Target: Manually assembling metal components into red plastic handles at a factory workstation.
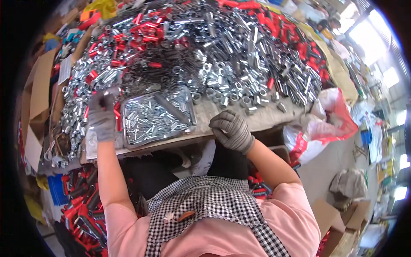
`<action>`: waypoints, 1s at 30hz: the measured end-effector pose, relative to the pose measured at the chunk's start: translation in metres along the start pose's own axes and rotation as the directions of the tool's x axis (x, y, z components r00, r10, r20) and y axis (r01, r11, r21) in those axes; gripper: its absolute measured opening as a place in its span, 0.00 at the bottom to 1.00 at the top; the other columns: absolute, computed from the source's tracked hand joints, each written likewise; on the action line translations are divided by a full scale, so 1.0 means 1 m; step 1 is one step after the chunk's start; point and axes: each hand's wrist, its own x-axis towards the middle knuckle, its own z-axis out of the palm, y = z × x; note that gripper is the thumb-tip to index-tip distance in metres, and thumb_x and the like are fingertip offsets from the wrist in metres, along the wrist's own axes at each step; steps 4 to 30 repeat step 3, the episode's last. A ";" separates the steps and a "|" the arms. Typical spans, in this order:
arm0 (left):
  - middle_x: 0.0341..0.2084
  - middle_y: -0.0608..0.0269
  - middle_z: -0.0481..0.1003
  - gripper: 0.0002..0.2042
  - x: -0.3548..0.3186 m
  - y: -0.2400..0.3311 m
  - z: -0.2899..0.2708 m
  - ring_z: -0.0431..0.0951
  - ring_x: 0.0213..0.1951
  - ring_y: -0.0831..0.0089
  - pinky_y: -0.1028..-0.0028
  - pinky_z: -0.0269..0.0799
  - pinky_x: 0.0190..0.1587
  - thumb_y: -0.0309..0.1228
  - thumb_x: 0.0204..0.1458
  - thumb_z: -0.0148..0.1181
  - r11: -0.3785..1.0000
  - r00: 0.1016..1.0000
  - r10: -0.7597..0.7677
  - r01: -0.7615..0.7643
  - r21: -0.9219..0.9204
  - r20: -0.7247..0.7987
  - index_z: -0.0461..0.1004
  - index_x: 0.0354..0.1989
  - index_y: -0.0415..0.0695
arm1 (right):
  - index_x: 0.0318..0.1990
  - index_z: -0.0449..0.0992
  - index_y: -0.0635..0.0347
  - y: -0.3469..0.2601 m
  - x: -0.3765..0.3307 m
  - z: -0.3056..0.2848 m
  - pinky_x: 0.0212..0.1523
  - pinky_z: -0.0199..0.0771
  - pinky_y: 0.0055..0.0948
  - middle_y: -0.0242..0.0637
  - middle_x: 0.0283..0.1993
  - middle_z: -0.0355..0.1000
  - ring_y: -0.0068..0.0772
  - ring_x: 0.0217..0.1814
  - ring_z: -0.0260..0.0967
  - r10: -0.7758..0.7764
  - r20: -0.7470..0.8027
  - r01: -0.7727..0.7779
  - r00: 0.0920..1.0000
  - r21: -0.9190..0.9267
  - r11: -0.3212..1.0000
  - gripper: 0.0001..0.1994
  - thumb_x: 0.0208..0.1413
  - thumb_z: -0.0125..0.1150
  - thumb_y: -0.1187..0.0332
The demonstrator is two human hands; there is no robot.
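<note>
My left hand [102, 120], in a grey glove, reaches into the silver metal sleeves [79, 115] left of a shallow tray. Its fingertips are blurred and partly dark, so I cannot see what they touch. The tray [124, 124] holds many small silver pins [150, 122], with a dark flat strip [171, 109] lying across them. My right hand [233, 132], also gloved, hovers over the table's front edge, right of the tray. Its fingers are curled in toward the thumb; whatever they may hold is hidden.
Dark coil springs [167, 64] are heaped behind the tray, among silver sleeves and red tubular parts [278, 28]. A white and red sack [321, 122] sits at the table's right corner. Cardboard boxes [40, 98] stand at the left. Red and black parts [83, 201] fill the space below.
</note>
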 end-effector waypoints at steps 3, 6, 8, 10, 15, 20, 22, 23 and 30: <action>0.34 0.61 0.74 0.16 -0.027 0.009 0.009 0.74 0.32 0.68 0.69 0.72 0.37 0.28 0.51 0.60 0.634 0.930 -0.285 0.365 -0.682 0.233 0.67 0.49 0.47 | 0.34 0.76 0.58 -0.007 -0.031 -0.011 0.43 0.71 0.35 0.37 0.36 0.74 0.42 0.39 0.72 0.162 0.007 -0.162 0.987 -0.034 0.986 0.10 0.39 0.64 0.72; 0.34 0.61 0.74 0.16 -0.027 0.009 0.009 0.74 0.32 0.68 0.69 0.72 0.37 0.28 0.51 0.60 0.634 0.930 -0.285 0.365 -0.682 0.233 0.67 0.49 0.47 | 0.34 0.76 0.58 -0.007 -0.031 -0.011 0.43 0.71 0.35 0.37 0.36 0.74 0.42 0.39 0.72 0.162 0.007 -0.162 0.987 -0.034 0.986 0.10 0.39 0.64 0.72; 0.34 0.61 0.74 0.16 -0.027 0.009 0.009 0.74 0.32 0.68 0.69 0.72 0.37 0.28 0.51 0.60 0.634 0.930 -0.285 0.365 -0.682 0.233 0.67 0.49 0.47 | 0.34 0.76 0.58 -0.007 -0.031 -0.011 0.43 0.71 0.35 0.37 0.36 0.74 0.42 0.39 0.72 0.162 0.007 -0.162 0.987 -0.034 0.986 0.10 0.39 0.64 0.72; 0.34 0.61 0.74 0.16 -0.027 0.009 0.009 0.74 0.32 0.68 0.69 0.72 0.37 0.28 0.51 0.60 0.634 0.930 -0.285 0.365 -0.682 0.233 0.67 0.49 0.47 | 0.34 0.76 0.58 -0.007 -0.031 -0.011 0.43 0.71 0.35 0.37 0.36 0.74 0.42 0.39 0.72 0.162 0.007 -0.162 0.987 -0.034 0.986 0.10 0.39 0.64 0.72; 0.34 0.61 0.74 0.16 -0.027 0.009 0.009 0.74 0.32 0.68 0.69 0.72 0.37 0.28 0.51 0.60 0.634 0.930 -0.285 0.365 -0.682 0.233 0.67 0.49 0.47 | 0.34 0.76 0.58 -0.007 -0.031 -0.011 0.43 0.71 0.35 0.37 0.36 0.74 0.42 0.39 0.72 0.162 0.007 -0.162 0.987 -0.034 0.986 0.10 0.39 0.64 0.72; 0.34 0.61 0.74 0.16 -0.027 0.009 0.009 0.74 0.32 0.68 0.69 0.72 0.37 0.28 0.51 0.60 0.634 0.930 -0.285 0.365 -0.682 0.233 0.67 0.49 0.47 | 0.34 0.76 0.58 -0.007 -0.031 -0.011 0.43 0.71 0.35 0.37 0.36 0.74 0.42 0.39 0.72 0.162 0.007 -0.162 0.987 -0.034 0.986 0.10 0.39 0.64 0.72; 0.34 0.61 0.74 0.16 -0.027 0.009 0.009 0.74 0.32 0.68 0.69 0.72 0.37 0.28 0.51 0.60 0.634 0.930 -0.285 0.365 -0.682 0.233 0.67 0.49 0.47 | 0.34 0.76 0.58 -0.007 -0.031 -0.011 0.43 0.71 0.35 0.37 0.36 0.74 0.42 0.39 0.72 0.162 0.007 -0.162 0.987 -0.034 0.986 0.10 0.39 0.64 0.72; 0.34 0.61 0.74 0.16 -0.027 0.009 0.009 0.74 0.32 0.68 0.69 0.72 0.37 0.28 0.51 0.60 0.634 0.930 -0.285 0.365 -0.682 0.233 0.67 0.49 0.47 | 0.34 0.76 0.58 -0.007 -0.031 -0.011 0.43 0.71 0.35 0.37 0.36 0.74 0.42 0.39 0.72 0.162 0.007 -0.162 0.987 -0.034 0.986 0.10 0.39 0.64 0.72; 0.34 0.61 0.74 0.16 -0.027 0.009 0.009 0.74 0.32 0.68 0.69 0.72 0.37 0.28 0.51 0.60 0.634 0.930 -0.285 0.365 -0.682 0.233 0.67 0.49 0.47 | 0.34 0.76 0.58 -0.007 -0.031 -0.011 0.43 0.71 0.35 0.37 0.36 0.74 0.42 0.39 0.72 0.162 0.007 -0.162 0.987 -0.034 0.986 0.10 0.39 0.64 0.72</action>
